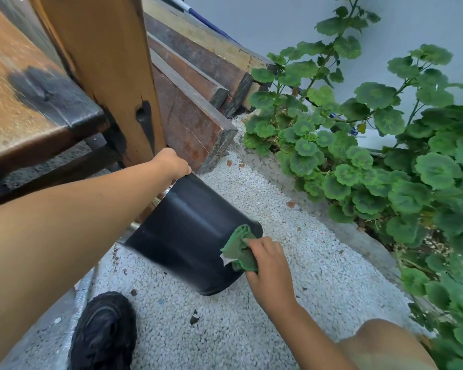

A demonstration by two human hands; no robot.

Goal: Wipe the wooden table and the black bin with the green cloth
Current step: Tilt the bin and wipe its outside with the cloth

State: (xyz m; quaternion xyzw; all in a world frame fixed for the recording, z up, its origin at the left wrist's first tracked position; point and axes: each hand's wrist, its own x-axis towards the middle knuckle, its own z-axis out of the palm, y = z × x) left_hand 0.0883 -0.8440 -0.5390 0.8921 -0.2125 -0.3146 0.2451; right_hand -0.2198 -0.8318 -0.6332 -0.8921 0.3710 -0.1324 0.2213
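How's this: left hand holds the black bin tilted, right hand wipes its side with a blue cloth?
Only the colour is wrong: the head view shows a green cloth in the right hand; left hand and black bin are as stated.

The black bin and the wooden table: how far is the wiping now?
Done: nothing can be confirmed; the wooden table shows dark stains, and whether it was wiped I cannot tell. In hand: the left hand holds the black bin tilted by its rim, while the right hand presses the green cloth on its side. Left: probably the rest of the bin's surface.
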